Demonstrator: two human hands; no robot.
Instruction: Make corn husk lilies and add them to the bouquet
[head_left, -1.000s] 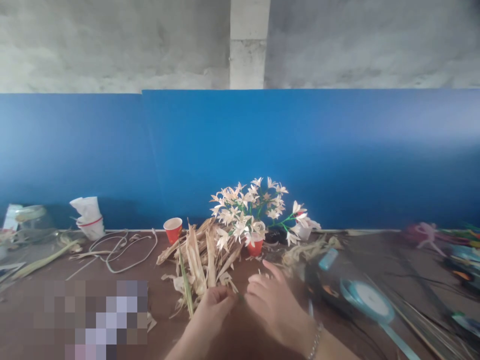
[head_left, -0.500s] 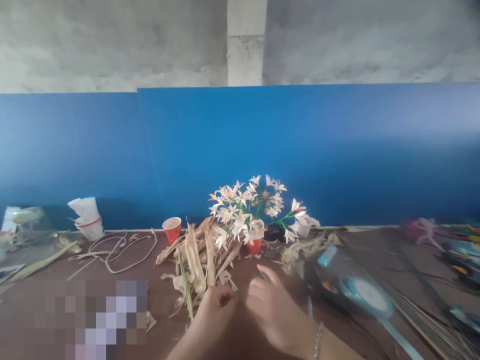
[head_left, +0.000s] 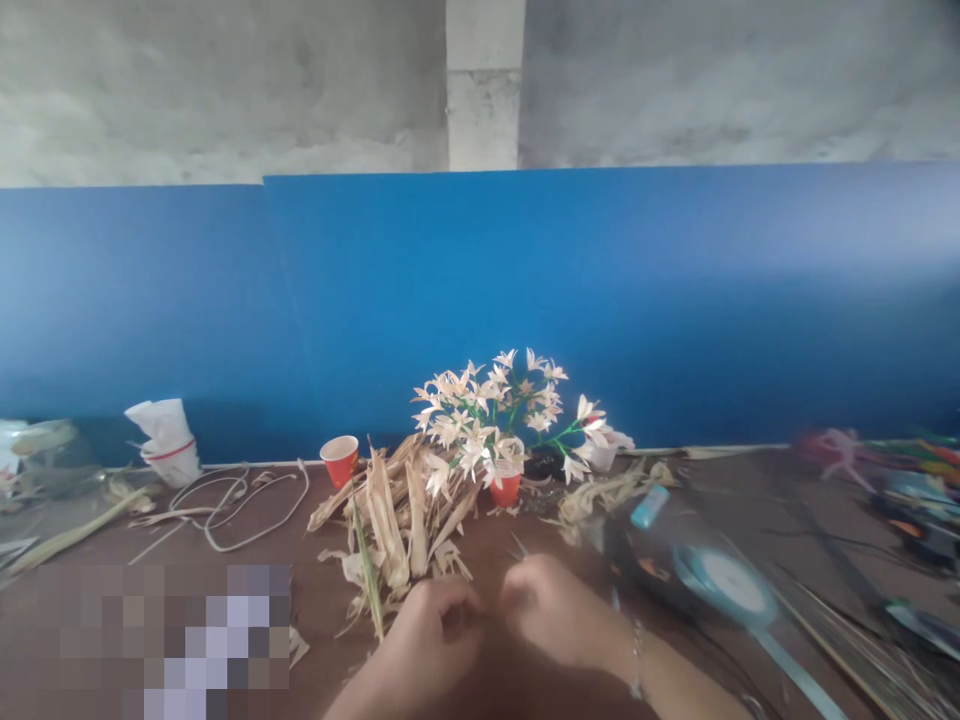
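My left hand is closed over the brown tabletop, thumb and fingers curled together; whatever they hold is too small or hidden. Close by on the right, my right hand is closed too, with a bracelet at the wrist. Thin pointed metal tips stick out above its fingers; the rest of that tool is hidden in the hand. Dried corn husks lie in a heap just beyond my left hand. Behind both hands, a bunch of pale husk-like flowers on green stems stands in a red paper cup.
Another red paper cup stands left of the flowers. A white cable is looped farther left, near a white cup. To the right lie a roll of light blue ribbon and thin sticks. A blue partition closes the back.
My right hand has turned and its raised index finger has curled in, so the metal tips now point up and away. The left hand has shifted slightly; the view has turned a little right.
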